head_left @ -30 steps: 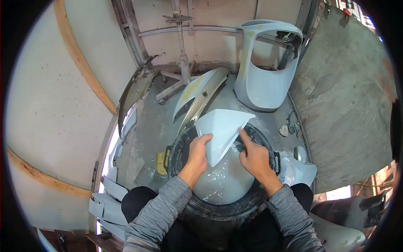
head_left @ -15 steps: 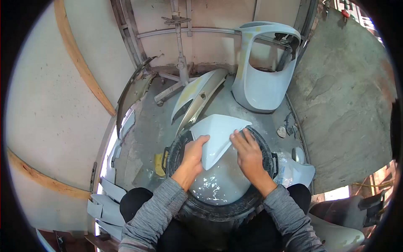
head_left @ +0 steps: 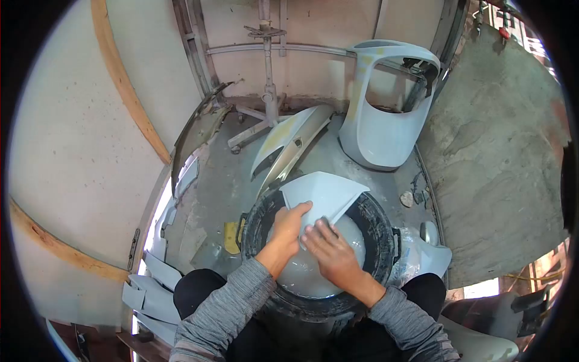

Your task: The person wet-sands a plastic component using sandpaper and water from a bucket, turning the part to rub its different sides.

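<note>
A white pointed panel (head_left: 324,192) is held over a black tub (head_left: 379,241) of cloudy water (head_left: 307,274). My left hand (head_left: 287,232) grips the panel's left edge, its thumb lying on the face. My right hand (head_left: 333,253) is at the panel's lower tip, fingers pressed near its surface. Something small and dark shows by the right fingertips, too hidden to make out.
Beyond the tub lie a curved cream panel (head_left: 289,142) and a large white shell (head_left: 386,136). A metal stand (head_left: 269,90) is at the back. A yellow block (head_left: 231,238) sits left of the tub; a plastic bag (head_left: 407,256) is on its right.
My right hand has moved left and down from the panel's right edge to its lower tip. The view has shifted slightly. My left hand still holds the panel.
</note>
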